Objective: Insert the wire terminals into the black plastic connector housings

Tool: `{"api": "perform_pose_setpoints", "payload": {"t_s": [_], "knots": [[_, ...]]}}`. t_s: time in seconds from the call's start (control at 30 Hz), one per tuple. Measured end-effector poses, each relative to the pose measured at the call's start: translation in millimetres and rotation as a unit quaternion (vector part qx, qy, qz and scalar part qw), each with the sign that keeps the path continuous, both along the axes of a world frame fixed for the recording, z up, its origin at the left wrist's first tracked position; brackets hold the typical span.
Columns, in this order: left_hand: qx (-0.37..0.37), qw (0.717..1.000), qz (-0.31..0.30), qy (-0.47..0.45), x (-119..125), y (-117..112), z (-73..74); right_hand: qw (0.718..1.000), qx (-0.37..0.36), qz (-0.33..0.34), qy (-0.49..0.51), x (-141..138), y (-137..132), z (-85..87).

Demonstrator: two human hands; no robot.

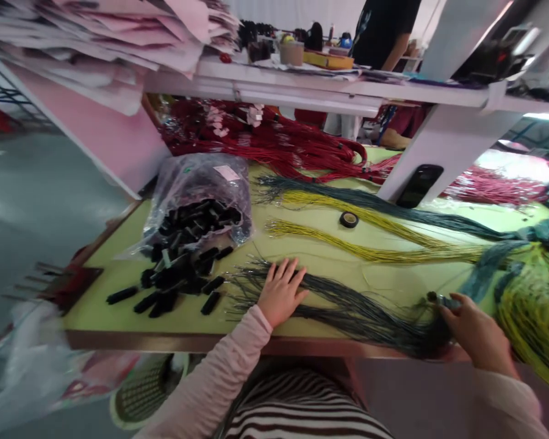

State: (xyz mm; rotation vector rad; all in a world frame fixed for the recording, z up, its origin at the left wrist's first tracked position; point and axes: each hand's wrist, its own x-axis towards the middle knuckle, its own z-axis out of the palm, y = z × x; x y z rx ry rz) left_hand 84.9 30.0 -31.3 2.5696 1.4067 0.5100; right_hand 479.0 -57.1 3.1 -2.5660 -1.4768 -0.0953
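A bundle of thin black wires lies along the front of the table. Flat on its left part rests my left hand, fingers stretched and slightly spread. My right hand is closed around the bundle's right end, somewhat blurred; a small greyish piece shows by its fingertips. Loose black connector housings lie left of the wire tips, spilling from a clear plastic bag. Behind the black bundle run yellow wires and dark green wires.
A roll of black tape sits between the yellow wires. Red wires fill the back under a shelf. A white post bears a dark phone-like object. Yellow coils hang at right. Another person stands behind.
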Motion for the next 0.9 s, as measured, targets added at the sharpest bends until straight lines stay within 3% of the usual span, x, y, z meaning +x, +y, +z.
{"api": "perform_pose_setpoints", "payload": {"t_s": [0.03,0.1,0.17,0.23,0.3,0.37,0.47,0.6,0.8,0.9], "knots": [[-0.006,1.000,0.000,-0.023,-1,1,3.9,1.000,-0.027,-0.012,0.002,0,-2,-0.1],[-0.013,0.995,0.006,-0.095,-13,5,15.1,1.000,0.004,0.002,0.013,-18,3,7.9],[-0.009,0.983,0.036,-0.178,-41,7,28.0,0.987,0.115,0.106,0.025,-59,15,22.5],[-0.008,0.971,0.099,-0.219,-83,3,36.7,0.946,0.164,0.268,0.084,-115,34,34.7],[-0.029,0.970,0.172,-0.172,-128,-6,37.0,0.880,0.111,0.441,0.139,-172,55,37.0],[-0.038,0.967,0.230,-0.101,-164,-17,30.3,0.836,0.024,0.533,0.126,-221,78,29.0],[-0.061,0.965,0.241,-0.086,-187,-31,17.8,0.846,-0.069,0.528,0.036,-266,107,9.7],[-0.066,0.971,0.208,-0.099,-183,-39,9.8,0.837,-0.087,0.540,0.020,-278,122,0.2],[-0.033,0.977,0.183,-0.108,-173,-42,0.8,0.840,0.007,0.540,0.051,-260,116,10.3],[-0.057,0.966,0.200,-0.154,-176,-45,3.1,0.839,0.053,0.532,0.097,-256,114,8.1]]}}
